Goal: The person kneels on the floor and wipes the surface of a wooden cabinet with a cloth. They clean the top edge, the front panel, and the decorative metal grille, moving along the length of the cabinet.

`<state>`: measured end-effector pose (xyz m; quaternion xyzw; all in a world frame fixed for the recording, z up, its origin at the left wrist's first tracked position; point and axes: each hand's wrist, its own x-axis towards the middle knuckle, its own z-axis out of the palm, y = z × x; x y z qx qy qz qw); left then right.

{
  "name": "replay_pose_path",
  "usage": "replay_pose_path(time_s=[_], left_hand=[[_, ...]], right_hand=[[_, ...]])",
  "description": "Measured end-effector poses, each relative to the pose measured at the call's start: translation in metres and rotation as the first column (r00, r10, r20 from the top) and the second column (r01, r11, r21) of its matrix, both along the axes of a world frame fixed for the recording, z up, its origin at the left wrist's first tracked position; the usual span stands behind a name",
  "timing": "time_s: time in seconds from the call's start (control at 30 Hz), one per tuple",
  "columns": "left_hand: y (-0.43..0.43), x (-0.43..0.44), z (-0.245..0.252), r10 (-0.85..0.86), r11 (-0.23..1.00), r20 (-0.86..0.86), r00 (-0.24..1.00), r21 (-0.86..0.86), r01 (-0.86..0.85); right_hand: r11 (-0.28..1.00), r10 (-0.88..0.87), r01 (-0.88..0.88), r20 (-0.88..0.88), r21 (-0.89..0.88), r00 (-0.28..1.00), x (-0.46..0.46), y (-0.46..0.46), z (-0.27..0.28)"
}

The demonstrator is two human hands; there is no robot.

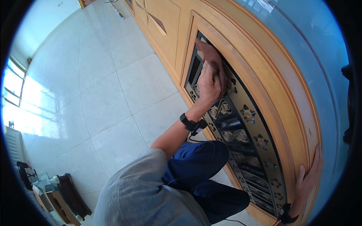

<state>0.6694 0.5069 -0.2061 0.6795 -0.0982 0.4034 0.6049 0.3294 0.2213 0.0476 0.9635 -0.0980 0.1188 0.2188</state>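
Observation:
My left hand (pixel 208 84) is closed around a brown cloth (pixel 210 52). The cloth lies against the upper end of a decorative metal grille panel (pixel 249 114), which has flower-shaped cutouts and scrollwork. Part of the panel is hidden behind that hand and the cloth. Lower right, my right hand (pixel 308 173) rests on the moulded wooden edge (pixel 304 124) of the cabinet front, thumb apart from the fingers and nothing held. Around the grille runs a light wooden frame (pixel 240 53). Both wrists wear black straps.
Pale floor tiles (pixel 104 93) extend to the left. Beside the wooden edge is a glossy blue surface (pixel 299 42). A long-handled tool (pixel 117 11) lies on the floor at the top. Dark furniture (pixel 73 195) and a cardboard box (pixel 58 204) stand lower left. A thin cable (pixel 236 221) trails near my knees.

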Motion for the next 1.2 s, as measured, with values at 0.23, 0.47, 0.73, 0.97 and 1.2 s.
replay_pose_path(time_s=[0.23, 0.47, 0.73, 0.97, 1.2], left_hand=[[-0.007, -0.008, -0.105, 0.038, 0.971, -0.107, 0.994, 0.239, -0.011], [-0.019, -0.025, -0.198, 0.142, 0.945, -0.316, 0.938, 0.324, -0.034], [0.004, -0.037, -0.179, 0.170, 0.853, -0.491, 0.855, 0.508, 0.122], [0.007, -0.035, -0.136, -0.065, 0.992, -0.672, 0.738, 0.036, 0.119], [-0.001, -0.011, -0.217, 0.327, 0.805, -0.447, 0.833, 0.593, 0.002]], right_hand=[[0.998, 0.029, -0.030, 0.016, 0.054, 0.999, 0.000, -0.003, -0.002], [0.999, 0.046, -0.046, 0.007, 0.019, 0.999, 0.001, -0.008, -0.002], [0.999, 0.032, -0.032, -0.005, -0.020, 0.999, -0.001, -0.009, -0.001], [0.997, 0.076, -0.076, 0.033, 0.017, 0.997, -0.002, -0.018, -0.004], [0.999, 0.041, -0.041, -0.002, -0.003, 0.999, -0.008, -0.025, -0.003]])
